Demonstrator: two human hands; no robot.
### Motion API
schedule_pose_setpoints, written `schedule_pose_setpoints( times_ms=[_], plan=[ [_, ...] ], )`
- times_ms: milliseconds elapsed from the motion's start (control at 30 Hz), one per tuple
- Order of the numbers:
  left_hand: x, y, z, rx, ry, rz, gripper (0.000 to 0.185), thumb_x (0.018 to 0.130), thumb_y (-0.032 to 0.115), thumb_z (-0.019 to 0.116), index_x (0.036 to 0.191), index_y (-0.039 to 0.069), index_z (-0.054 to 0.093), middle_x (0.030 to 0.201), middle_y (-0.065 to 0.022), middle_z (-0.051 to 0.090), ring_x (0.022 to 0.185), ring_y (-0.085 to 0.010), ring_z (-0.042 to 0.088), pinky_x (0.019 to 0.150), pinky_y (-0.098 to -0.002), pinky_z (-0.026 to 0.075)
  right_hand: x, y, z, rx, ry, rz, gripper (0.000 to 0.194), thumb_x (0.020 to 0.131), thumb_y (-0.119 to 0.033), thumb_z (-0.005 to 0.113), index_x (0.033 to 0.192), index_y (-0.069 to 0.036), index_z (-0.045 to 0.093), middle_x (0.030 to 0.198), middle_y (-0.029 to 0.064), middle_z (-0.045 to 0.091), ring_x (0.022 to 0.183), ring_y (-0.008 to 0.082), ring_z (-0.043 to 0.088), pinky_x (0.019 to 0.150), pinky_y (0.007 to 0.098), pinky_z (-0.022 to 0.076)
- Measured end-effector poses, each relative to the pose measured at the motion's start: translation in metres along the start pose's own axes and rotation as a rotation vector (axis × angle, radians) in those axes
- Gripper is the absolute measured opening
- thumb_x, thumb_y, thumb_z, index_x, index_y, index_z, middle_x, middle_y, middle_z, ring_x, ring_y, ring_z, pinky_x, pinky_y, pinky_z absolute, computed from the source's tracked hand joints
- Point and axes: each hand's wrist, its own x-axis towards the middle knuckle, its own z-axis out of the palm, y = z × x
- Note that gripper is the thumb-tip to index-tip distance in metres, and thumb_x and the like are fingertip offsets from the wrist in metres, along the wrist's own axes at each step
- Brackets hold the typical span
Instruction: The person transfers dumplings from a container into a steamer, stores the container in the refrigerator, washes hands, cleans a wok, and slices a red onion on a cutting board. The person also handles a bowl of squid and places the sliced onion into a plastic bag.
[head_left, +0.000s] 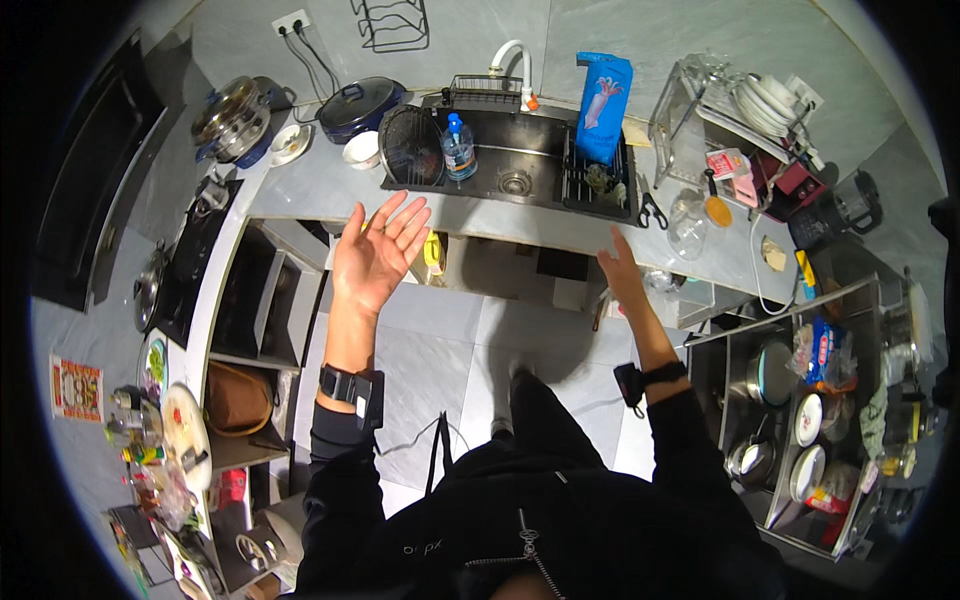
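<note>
My left hand (375, 255) is raised palm up before the counter's front edge, fingers apart and holding nothing. To the right, my right hand (619, 262) is turned edge-on near the same edge, thumb and fingers apart, with nothing seen in it. Beyond them lies a steel sink (514, 150) with a white faucet (525, 71). A clear pump bottle (459, 154) and a round dark lid (411, 146) stand at its left side. Over a black drain rack (577, 196) on the right stands a blue bag with a squid picture (604, 105). Black-handled scissors (652, 212) rest beside the rack.
Left on the counter are a lidded dark-blue electric pan (361, 109), a white bowl (362, 150) and a steamer pot (232, 124). At right are a glass jar (686, 234), a dish rack (712, 112) and a blender jug (844, 206). A metal shelf (787, 420) stands lower right.
</note>
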Motion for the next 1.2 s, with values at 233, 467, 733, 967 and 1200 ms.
schedule_pose_setpoints(
  times_ms=[233,467,733,967,1200],
  plan=[
    [0.251,0.015,-0.08,-0.052,0.395,-0.041,0.06,0.101,0.052,0.031,0.132,0.003,0.046,0.135,-0.0189,0.052,0.128,-0.038,0.047,0.102,-0.0481,0.042,0.299,0.068,0.113,0.593,-0.066,0.368,0.072,0.1,-0.049,0.042,0.155,-0.014,0.011,0.159,0.0079,0.018,0.145,0.02,0.018,0.117,0.0362,0.0127],
    [0.468,0.023,-0.146,-0.082,0.53,-0.197,0.065,0.101,0.052,0.03,0.141,0.002,0.036,0.143,-0.0178,0.045,0.136,-0.0328,0.037,0.114,-0.0447,0.024,0.57,0.138,0.188,0.28,0.108,0.184,0.069,0.102,-0.044,0.036,0.153,-0.004,0.012,0.16,0.0183,0.006,0.147,0.0329,0.008,0.118,0.0386,0.0131],
    [0.63,0.012,-0.218,-0.07,0.465,-0.356,0.069,0.101,0.046,0.037,0.15,0.001,0.019,0.156,-0.0162,0.022,0.143,-0.0318,0.024,0.117,-0.0447,0.019,0.628,0.174,0.224,-0.286,-0.066,-0.127,0.063,0.094,-0.023,0.056,0.146,0.001,0.03,0.15,0.0218,0.031,0.139,0.0361,0.031,0.114,0.0445,0.0258],
    [0.698,0.0,-0.268,0.232,0.594,-0.602,0.064,0.101,0.044,0.041,0.147,0.001,0.026,0.152,-0.0158,0.031,0.14,-0.0283,0.031,0.115,-0.0446,0.026,0.588,0.134,0.284,1.193,0.204,0.619,0.051,0.09,0.006,0.047,0.14,0.002,0.04,0.142,0.0145,0.044,0.132,0.0292,0.043,0.111,0.039,0.0356],
    [0.728,-0.003,-0.314,0.096,0.461,-0.585,0.038,0.098,0.04,0.052,0.106,0.002,0.054,0.104,-0.0135,0.061,0.095,-0.0253,0.059,0.086,-0.044,0.051,0.594,0.1,0.346,1.818,0.569,0.733,0.033,0.093,0.008,0.041,0.125,0.007,0.052,0.133,0.0128,0.051,0.128,0.0256,0.048,0.108,0.0351,0.0418]
  ],
)
